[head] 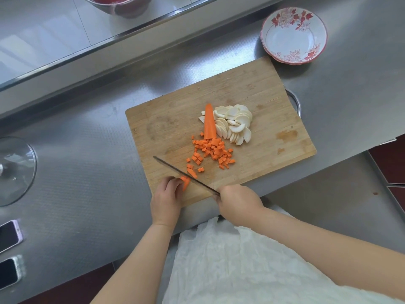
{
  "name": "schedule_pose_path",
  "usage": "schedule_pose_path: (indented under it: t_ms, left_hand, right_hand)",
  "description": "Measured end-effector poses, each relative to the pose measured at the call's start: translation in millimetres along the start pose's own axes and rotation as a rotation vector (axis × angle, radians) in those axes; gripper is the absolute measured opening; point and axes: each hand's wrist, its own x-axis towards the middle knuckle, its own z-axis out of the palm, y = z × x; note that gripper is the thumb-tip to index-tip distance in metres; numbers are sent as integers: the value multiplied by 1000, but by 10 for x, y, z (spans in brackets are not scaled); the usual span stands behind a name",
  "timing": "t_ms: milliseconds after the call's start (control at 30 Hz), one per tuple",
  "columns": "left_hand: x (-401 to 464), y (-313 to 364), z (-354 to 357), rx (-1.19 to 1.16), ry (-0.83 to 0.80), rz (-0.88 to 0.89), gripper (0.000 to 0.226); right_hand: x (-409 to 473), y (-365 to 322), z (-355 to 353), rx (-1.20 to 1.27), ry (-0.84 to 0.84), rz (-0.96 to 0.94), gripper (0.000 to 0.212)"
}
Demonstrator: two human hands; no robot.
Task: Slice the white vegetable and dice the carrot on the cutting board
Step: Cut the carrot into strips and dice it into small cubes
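Note:
A wooden cutting board (252, 88) lies on the steel counter. White vegetable slices (237, 122) are piled near its middle, beside a long carrot half (209, 122). Orange carrot dice (211, 153) are scattered below that. At the board's near edge my left hand (166, 198) holds down carrot strips (185, 182) with curled fingers. My right hand (237, 201) grips the handle of a dark knife (182, 172). Its blade lies slantwise across the strips, right next to my left fingertips.
An empty white bowl with red flowers (293, 36) stands beyond the board's far right corner. A glass lid (15, 170) lies at the left, two phones (8, 235) at the near left edge. A red-filled bowl (122, 5) sits on the raised ledge.

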Motion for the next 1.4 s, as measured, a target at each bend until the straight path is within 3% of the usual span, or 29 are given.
schedule_pose_path:
  t_ms: [100, 300, 433, 500, 633, 733, 800, 933, 1200, 1400]
  left_hand:
    - [-25, -26, 35, 2, 13, -29, 15]
    - [1, 5, 31, 10, 45, 26, 32]
    - [16, 8, 51, 27, 45, 22, 19]
    - [14, 0, 63, 20, 49, 16, 15]
    - [9, -28, 85, 24, 39, 37, 29]
    - [9, -25, 74, -8, 10, -12, 18]
    - [5, -5, 58, -37, -1, -58, 6]
    - [-32, 15, 26, -81, -16, -143, 8]
    - [-83, -37, -6, -20, -37, -102, 4]
    - [-50, -71, 36, -36, -17, -51, 26]
  right_hand:
    - [-2, -66, 28, -83, -20, -37, 19]
    - [16, -114, 4, -134, -63, 4, 16]
    - [37, -138, -12, -134, -134, 71, 19]
    - [56, -144, -1, -123, -149, 94, 22]
    - [119, -99, 8, -56, -159, 136, 18]
    - [174, -33, 2, 74, -155, 155, 26]
    - [165, -8, -4, 119, -136, 139, 29]
    - [113, 11, -39, 25, -77, 47, 28]
    - [109, -21, 18, -61, -78, -47, 21]
    - [107, -45, 30, -87, -115, -13, 19]
